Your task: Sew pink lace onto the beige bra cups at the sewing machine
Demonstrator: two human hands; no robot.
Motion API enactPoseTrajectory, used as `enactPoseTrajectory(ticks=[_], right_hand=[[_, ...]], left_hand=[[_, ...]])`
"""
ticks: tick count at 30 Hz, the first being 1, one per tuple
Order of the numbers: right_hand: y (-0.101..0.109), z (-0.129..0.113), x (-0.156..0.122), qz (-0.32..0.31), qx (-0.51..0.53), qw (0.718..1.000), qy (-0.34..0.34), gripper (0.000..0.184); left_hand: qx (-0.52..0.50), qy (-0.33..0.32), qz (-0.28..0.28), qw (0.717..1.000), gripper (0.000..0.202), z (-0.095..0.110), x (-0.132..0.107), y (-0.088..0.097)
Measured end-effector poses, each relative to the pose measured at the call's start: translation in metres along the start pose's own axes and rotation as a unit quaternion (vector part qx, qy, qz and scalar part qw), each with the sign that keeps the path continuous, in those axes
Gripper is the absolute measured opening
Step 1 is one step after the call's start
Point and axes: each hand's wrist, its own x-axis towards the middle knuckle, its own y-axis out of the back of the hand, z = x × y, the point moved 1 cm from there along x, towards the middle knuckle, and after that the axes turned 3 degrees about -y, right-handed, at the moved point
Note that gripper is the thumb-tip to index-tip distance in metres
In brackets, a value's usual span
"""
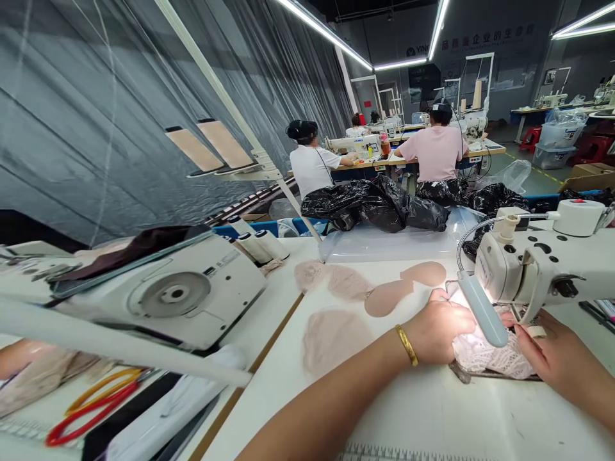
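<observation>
Bare forearms, no sleeves; gold bangle (406, 344) on L wrist.

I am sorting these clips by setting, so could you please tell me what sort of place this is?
Most likely a garment sewing workshop: a sewing machine over lace fabric, cut fabric pieces on the table, and other workers seated at machines.

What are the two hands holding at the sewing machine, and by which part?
Both hold the white lace fabric under the sewing machine: left hand presses its left edge, right hand pinches its right edge near the needle.
</observation>
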Motion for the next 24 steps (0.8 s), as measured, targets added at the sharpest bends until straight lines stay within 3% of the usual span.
enactPoseTrajectory(ticks=[6,11,15,19,21,24], right_hand=[[-0.004,0.004,-0.005,0.016,0.025,1.000,-0.009,0.020],[0.002,-0.010,-0.004,0.054,0.029,0.996,0.069,0.022],[0.001,-0.038,0.003,-0.017,0.005,0.989,0.149,0.035],[-0.007,-0.045,0.010,-0.031,-0.029,0.991,0.127,0.027],[-0.008,-0.038,0.010,-0.019,-0.041,0.992,0.114,0.037],[-0.004,-0.025,0.007,-0.010,-0.050,0.994,0.091,0.037]], left_hand=[[0.000,0.009,-0.013,1.000,0.020,0.004,-0.002,0.001],[-0.002,0.012,-0.022,1.000,0.023,0.006,-0.010,0.010],[0.024,0.077,-0.010,0.997,0.027,0.013,-0.011,0.013],[0.045,0.163,-0.059,0.984,0.036,0.034,-0.004,0.015],[0.035,0.165,-0.074,0.983,0.043,0.043,-0.003,0.020],[-0.008,0.125,-0.107,0.986,0.060,0.044,-0.008,0.031]])
